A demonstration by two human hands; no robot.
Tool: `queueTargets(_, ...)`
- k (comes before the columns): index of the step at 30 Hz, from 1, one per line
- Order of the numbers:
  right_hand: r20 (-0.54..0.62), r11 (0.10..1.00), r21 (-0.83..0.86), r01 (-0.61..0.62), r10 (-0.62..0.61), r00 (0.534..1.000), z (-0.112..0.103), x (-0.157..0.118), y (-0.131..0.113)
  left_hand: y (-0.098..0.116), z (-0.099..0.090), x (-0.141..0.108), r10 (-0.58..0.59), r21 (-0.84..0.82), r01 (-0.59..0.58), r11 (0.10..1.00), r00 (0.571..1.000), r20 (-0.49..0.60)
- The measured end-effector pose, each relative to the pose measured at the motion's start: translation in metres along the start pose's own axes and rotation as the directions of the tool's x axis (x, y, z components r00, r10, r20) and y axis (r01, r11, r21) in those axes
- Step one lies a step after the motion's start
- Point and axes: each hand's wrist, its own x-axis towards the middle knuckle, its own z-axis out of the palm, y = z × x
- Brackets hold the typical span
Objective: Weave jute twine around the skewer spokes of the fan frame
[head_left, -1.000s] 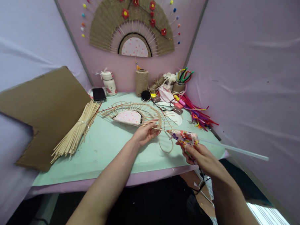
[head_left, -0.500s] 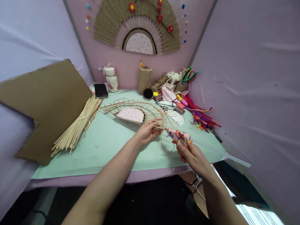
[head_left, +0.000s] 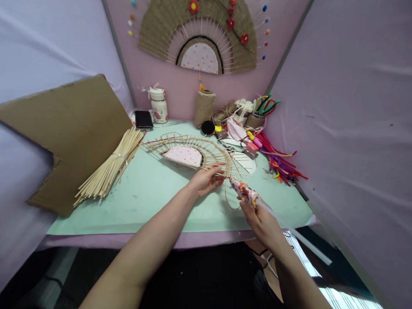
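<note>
My left hand [head_left: 210, 180] is closed on the right end of a half-round fan frame [head_left: 222, 149] made of thin sticks with twine woven through them. A white, pink-spotted half-disc [head_left: 184, 156] forms the frame's centre. In my right hand [head_left: 261, 220] is a hot glue gun [head_left: 243, 190] with a flowery pattern; a long translucent glue stick [head_left: 310, 248] juts from its back. The gun's nozzle points up and left, close to the twine at the frame's right edge; whether it touches cannot be made out. A loose loop of twine [head_left: 227, 201] hangs between my hands.
A bundle of sticks [head_left: 111, 165] and folded cardboard [head_left: 65, 133] lie at left. Along the back stand a white bottle [head_left: 159, 106], a twine spool [head_left: 204, 108] and a can of scissors [head_left: 255, 118]. Pipe cleaners [head_left: 283, 165] lie right. A finished fan [head_left: 159, 33] hangs behind.
My right hand has turned the glue gun, so the glue stick now slants more steeply down toward me. My left hand keeps its hold on the fan frame. The whole view has shifted slightly.
</note>
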Motion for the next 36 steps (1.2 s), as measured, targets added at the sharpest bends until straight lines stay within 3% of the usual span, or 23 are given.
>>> queueTargets(4, 0.006, 0.987, -0.124, 0.106, -0.106, 0.994, 0.01, -0.006, 0.002, 0.0, 0.0, 0.0, 0.009, -0.002, -0.009, 1.0, 1.0, 0.01)
queueTargets(12, -0.076, 0.951, -0.276, 0.137, -0.164, 0.984, 0.028, -0.009, 0.017, 0.001, 0.002, -0.003, 0.006, 0.006, -0.006, 1.0, 1.0, 0.001)
queueTargets(36, -0.067, 0.94, -0.314, 0.131, -0.16, 0.985, 0.027, -0.011, 0.009, 0.004, 0.007, -0.007, -0.001, 0.002, 0.002, 1.0, 1.0, -0.024)
